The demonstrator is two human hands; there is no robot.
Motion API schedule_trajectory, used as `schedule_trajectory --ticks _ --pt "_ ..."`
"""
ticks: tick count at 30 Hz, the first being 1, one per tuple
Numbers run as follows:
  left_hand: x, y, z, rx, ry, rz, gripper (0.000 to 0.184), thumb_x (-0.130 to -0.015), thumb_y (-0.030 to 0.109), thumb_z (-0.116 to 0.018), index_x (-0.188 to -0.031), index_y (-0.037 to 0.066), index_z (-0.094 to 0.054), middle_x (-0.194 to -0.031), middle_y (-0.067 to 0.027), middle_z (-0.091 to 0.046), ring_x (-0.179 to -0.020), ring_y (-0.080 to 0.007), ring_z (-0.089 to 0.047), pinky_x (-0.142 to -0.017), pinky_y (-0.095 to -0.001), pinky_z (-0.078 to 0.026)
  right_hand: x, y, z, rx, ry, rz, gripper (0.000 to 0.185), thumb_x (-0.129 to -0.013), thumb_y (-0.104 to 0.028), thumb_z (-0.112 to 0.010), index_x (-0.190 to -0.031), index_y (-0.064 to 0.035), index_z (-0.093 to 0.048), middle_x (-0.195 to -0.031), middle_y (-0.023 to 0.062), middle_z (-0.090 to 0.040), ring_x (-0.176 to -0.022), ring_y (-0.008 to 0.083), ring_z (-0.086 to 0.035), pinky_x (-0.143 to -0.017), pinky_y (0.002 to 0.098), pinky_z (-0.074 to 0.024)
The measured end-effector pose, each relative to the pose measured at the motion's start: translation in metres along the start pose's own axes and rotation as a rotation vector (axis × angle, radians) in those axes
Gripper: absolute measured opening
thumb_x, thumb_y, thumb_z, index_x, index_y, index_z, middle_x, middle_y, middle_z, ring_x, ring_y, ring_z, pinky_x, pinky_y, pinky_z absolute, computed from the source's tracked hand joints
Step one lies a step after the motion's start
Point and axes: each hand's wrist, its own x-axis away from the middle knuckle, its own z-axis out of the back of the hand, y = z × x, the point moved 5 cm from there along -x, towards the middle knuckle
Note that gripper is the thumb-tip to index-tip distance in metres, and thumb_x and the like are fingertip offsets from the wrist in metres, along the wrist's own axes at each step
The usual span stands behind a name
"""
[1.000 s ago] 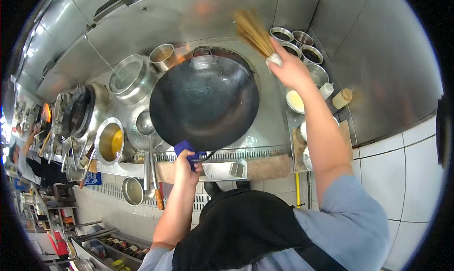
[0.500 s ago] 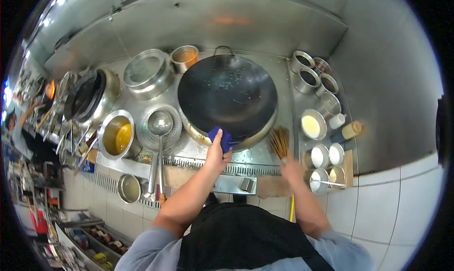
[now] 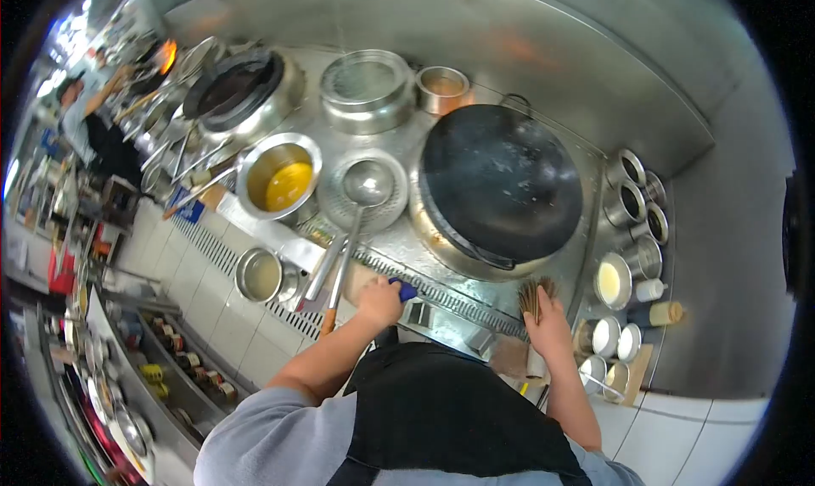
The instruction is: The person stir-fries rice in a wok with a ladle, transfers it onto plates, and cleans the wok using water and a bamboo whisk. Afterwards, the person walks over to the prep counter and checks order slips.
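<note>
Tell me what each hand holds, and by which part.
The left hand grips a blue cloth, its exact hold hidden. The right hand holds a brush by the end away from its bristle tips.

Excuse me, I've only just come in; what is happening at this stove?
Someone in a black apron is working at a large wok. Their left hand grips a blue cloth near the counter's front edge, and their right hand holds a brush near the wok's front right side. Neither hand is on the wok. To its left, a ladle rests on a strainer.
</note>
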Motion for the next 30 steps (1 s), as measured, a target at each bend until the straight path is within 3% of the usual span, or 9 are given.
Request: schedule_trajectory --ticks 6,10,14,16,18,21,24,26,30 --pt "0.025 -0.012 0.019 0.088 0.075 0.008 0.060 -0.078 0.046 -0.065 -0.120 0.005 -0.054 -0.121 -0.0215 -0.049 -0.113 -0.0374 -0.050 -0.095 -0.0466 -0.040 -0.013 -0.090 0.005 -0.376 -0.106 0.326 0.054 -0.083 -0.016 -0.065 -0.133 -0.0067 -0.048 -0.110 0.0147 -0.054 -0.083 0.0216 -0.061 -0.072 0.0305 -0.0496" --pt "0.079 -0.043 0.075 0.224 0.753 0.070 0.060 -0.072 0.040 -0.072 -0.117 0.004 -0.053 -0.118 -0.0193 -0.050 -0.112 -0.0362 -0.049 -0.094 -0.0464 -0.039 -0.012 -0.136 -0.025 -0.546 -0.415 0.436 0.051 -0.085 -0.017 -0.065 -0.132 -0.0065 -0.050 -0.106 0.0110 -0.056 -0.084 0.0172 -0.059 -0.073 0.0288 -0.0489" --pt "0.119 -0.121 -0.002 0.461 0.688 0.432 0.052 -0.078 0.034 -0.071 -0.113 0.000 -0.053 -0.102 -0.0173 -0.056 -0.086 -0.0288 -0.059 -0.069 -0.0396 -0.049 -0.006 -0.181 -0.044 -0.686 -0.695 0.550 0.053 -0.084 -0.022 -0.068 -0.131 -0.0035 -0.051 -0.098 0.0091 -0.059 -0.083 0.0167 -0.060 -0.076 0.0298 -0.0493" --pt "0.119 -0.125 -0.050 1.508 0.033 0.689 0.049 -0.083 0.035 -0.067 -0.114 0.000 -0.054 -0.093 -0.0104 -0.061 -0.080 -0.0193 -0.060 -0.065 -0.0340 -0.051 -0.006 -0.198 -0.056 -0.660 -0.862 0.641 0.051 -0.086 -0.022 -0.067 -0.130 -0.0022 -0.051 -0.100 0.0088 -0.059 -0.084 0.0166 -0.060 -0.077 0.0299 -0.0490" --pt "0.121 -0.099 -0.038 1.841 -0.112 0.606 0.043 -0.087 0.034 -0.063 -0.116 0.003 -0.053 -0.089 -0.0067 -0.063 -0.075 -0.0143 -0.061 -0.061 -0.0298 -0.051 -0.011 -0.211 -0.081 -0.640 -0.964 0.580 0.054 -0.089 -0.026 -0.063 -0.134 -0.0028 -0.046 -0.102 0.0096 -0.059 -0.086 0.0176 -0.059 -0.078 0.0297 -0.0491" --pt "0.123 -0.046 0.032 1.833 -0.200 0.276 0.036 -0.093 0.026 -0.057 -0.119 0.002 -0.054 -0.096 -0.0077 -0.064 -0.083 -0.0165 -0.062 -0.072 -0.0320 -0.053 -0.006 -0.231 -0.108 -1.200 -1.122 -0.169 0.063 -0.091 -0.030 -0.056 -0.143 -0.0059 -0.029 -0.093 0.0144 -0.061 -0.080 0.0247 -0.061 -0.073 0.0365 -0.0514" --pt "0.127 -0.049 0.072 1.723 -0.080 0.017 0.033 -0.094 0.026 -0.055 -0.117 0.001 -0.057 -0.094 -0.0066 -0.064 -0.083 -0.0145 -0.061 -0.075 -0.0290 -0.051 -0.012 -0.244 -0.073 -1.415 -1.177 -0.379 0.051 -0.088 -0.016 -0.054 -0.133 -0.0031 -0.037 -0.082 0.0125 -0.060 -0.064 0.0245 -0.059 -0.057 0.0363 -0.0498" --pt "0.129 -0.068 0.078 1.651 0.052 -0.090 0.033 -0.095 0.027 -0.055 -0.115 0.001 -0.058 -0.093 -0.0054 -0.064 -0.082 -0.0126 -0.060 -0.075 -0.0265 -0.050 -0.046 -0.229 -0.062 -1.519 -1.222 -0.369 0.040 -0.079 -0.005 -0.055 -0.118 -0.0003 -0.044 -0.067 0.0067 -0.052 -0.049 0.0157 -0.049 -0.042 0.0300 -0.0395" --pt "0.134 -0.121 0.048 1.765 0.243 0.119 0.027 -0.094 0.022 -0.057 -0.110 0.001 -0.059 -0.088 -0.0033 -0.064 -0.073 -0.0093 -0.056 -0.069 -0.0254 -0.047 -0.101 -0.232 -0.016 -1.081 -0.801 -0.016 0.020 -0.077 0.001 -0.051 -0.097 -0.0018 -0.052 -0.062 0.0056 -0.051 -0.043 0.0151 -0.048 -0.037 0.0294 -0.0374"
